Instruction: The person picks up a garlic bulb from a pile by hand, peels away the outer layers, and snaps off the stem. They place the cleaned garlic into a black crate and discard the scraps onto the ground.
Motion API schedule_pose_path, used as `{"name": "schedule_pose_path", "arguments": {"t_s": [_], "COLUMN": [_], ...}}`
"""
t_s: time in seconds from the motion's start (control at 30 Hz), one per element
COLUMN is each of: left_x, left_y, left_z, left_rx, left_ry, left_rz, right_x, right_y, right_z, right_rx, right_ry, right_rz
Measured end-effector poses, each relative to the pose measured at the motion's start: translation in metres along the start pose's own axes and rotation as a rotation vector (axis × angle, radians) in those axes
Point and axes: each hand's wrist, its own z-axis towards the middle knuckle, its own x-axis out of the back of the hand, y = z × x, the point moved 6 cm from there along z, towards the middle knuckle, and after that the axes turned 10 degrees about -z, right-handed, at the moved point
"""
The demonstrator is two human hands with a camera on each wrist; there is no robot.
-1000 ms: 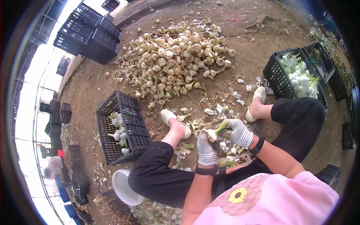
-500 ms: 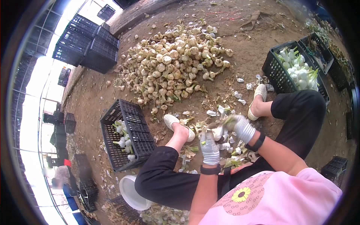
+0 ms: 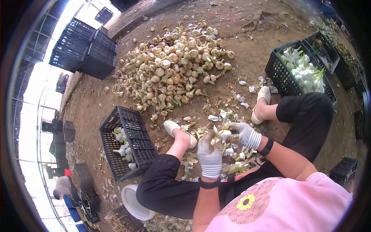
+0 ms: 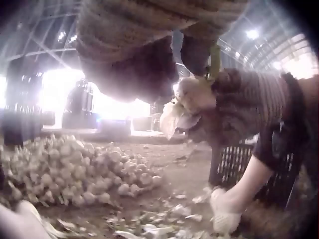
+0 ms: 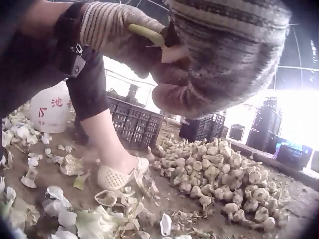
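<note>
A whitish garlic bulb (image 3: 224,134) with loose skin is between two striped-gloved hands. The right hand (image 3: 247,136) grips it from the right. From the left, the left hand (image 3: 210,155) has its bent fingers on the bulb's near side. In the left wrist view, the left hand (image 4: 144,47) is above left of the bulb (image 4: 197,94), and the right hand (image 4: 244,102) holds it; peeled skin hangs below. The right wrist view shows a green stem (image 5: 145,35) by the left hand (image 5: 119,32), while the right hand (image 5: 224,59) hides most of the bulb.
Unpeeled garlic bulbs (image 3: 170,69) lie heaped ahead. A black crate (image 3: 141,135) with some white bulbs stands left, a fuller crate (image 3: 282,77) right. A white bucket (image 3: 133,201) is beside the left knee. Skins litter the ground between the feet.
The left hand has turned to show its back and shifted slightly left. Both hands have stayed close together; the bulb's long green stem, seen earlier in the head view, no longer shows there.
</note>
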Motion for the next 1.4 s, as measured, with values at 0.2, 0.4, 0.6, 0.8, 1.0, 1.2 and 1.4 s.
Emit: {"name": "schedule_pose_path", "arguments": {"t_s": [0.2,0.4,0.6,0.8,1.0,1.2,1.4], "left_x": [-0.016,0.005,0.018,0.017,0.063,0.026,0.058], "left_y": [0.024,0.010,-0.007,-0.033,-0.035,-0.051,-0.126], "left_z": [-0.005,0.005,-0.005,-0.008,0.010,0.012,0.079], "left_rx": [-0.384,0.041,0.348,0.419,0.261,0.092,0.256], "left_ry": [-0.075,0.038,0.163,0.176,0.196,-0.002,0.115], "left_rz": [0.944,0.548,-0.081,-0.444,-0.101,0.376,0.357], "right_x": [0.002,-0.001,-0.015,-0.016,-0.004,0.079,0.111], "right_y": [-0.001,0.000,0.017,0.037,0.041,0.068,0.031], "right_z": [-0.006,-0.014,-0.007,0.002,-0.005,0.000,-0.005], "right_rx": [0.052,-0.033,-0.139,-0.186,-0.295,-0.154,-0.023], "right_ry": [0.038,-0.169,-0.258,-0.212,-0.253,0.015,0.392], "right_rz": [-0.314,0.021,0.497,0.764,0.856,0.797,1.015]}}
